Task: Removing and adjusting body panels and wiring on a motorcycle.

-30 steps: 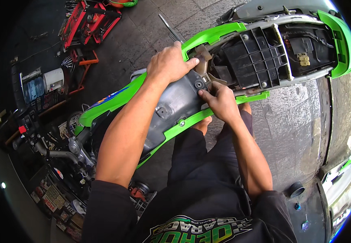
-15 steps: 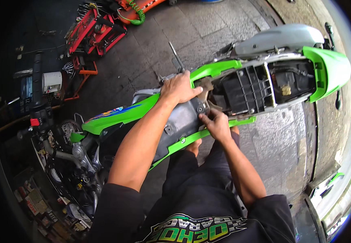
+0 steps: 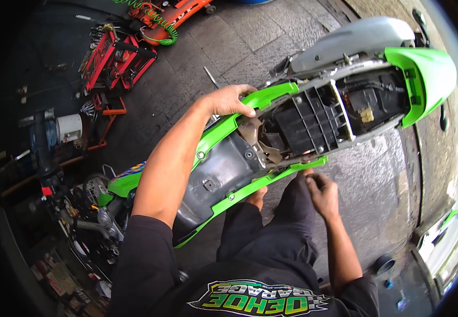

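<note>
A motorcycle without its seat lies crosswise before me, with green body panels (image 3: 268, 95) along both sides, a dark plastic inner section (image 3: 197, 174), brown brackets (image 3: 250, 132) and a black gridded battery cover (image 3: 313, 119). My left hand (image 3: 231, 101) grips the far green panel, thumb over its top edge and fingers beyond it. My right hand (image 3: 322, 194) is below the near panel's end, beside my right leg (image 3: 292, 222), its fingers curled; whether anything is in them is hidden.
Handlebars (image 3: 44, 164) are at the left. Red tool carts (image 3: 118, 58) and an orange machine with a coiled green hose (image 3: 173, 16) stand beyond, on the tiled floor (image 3: 239, 37). A black container (image 3: 384, 262) and a concrete edge (image 3: 419, 169) are at the right.
My right hand has left the bracket area and dropped down and rightward, off the motorcycle. My left hand still holds the far panel, with more of its thumb along the edge.
</note>
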Demonstrator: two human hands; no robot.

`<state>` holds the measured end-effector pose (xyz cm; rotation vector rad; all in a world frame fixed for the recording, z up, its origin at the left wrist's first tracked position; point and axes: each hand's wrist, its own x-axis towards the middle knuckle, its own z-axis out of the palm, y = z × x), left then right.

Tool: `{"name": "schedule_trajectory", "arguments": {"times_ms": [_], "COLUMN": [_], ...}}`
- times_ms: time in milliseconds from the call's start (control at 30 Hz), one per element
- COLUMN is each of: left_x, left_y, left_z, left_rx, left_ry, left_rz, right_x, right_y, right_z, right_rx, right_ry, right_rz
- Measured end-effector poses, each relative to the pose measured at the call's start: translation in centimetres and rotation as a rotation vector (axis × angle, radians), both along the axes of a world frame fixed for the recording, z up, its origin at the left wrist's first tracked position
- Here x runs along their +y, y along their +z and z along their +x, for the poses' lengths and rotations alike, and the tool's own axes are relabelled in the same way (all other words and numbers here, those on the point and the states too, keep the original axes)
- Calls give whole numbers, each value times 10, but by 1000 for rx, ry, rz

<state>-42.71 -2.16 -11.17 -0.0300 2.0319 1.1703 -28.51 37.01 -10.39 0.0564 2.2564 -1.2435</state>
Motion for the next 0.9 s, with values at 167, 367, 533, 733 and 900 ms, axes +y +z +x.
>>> {"name": "schedule_trajectory", "arguments": {"times_ms": [167,367,533,733,900], "left_x": [0,13,18,25,17], "left_y": [1,8,2,-19,-36], "left_z": [0,-3,2,10,10], "left_rx": [-66,-273,-259,-109,-293], "left_ry": [127,399,393,451,605], "left_rz": [119,100,-86,-260,45], "right_x": [5,-11,-32,-123,-192], "right_y": [-21,-48,-29,4,-14], "right_z": [-2,33,55,-2,-43], "right_rx": [-146,-113,-121,192,341], "right_ry": [-217,-319,-326,-166,-19], "right_rz": [-56,-166,-76,-324,35]}}
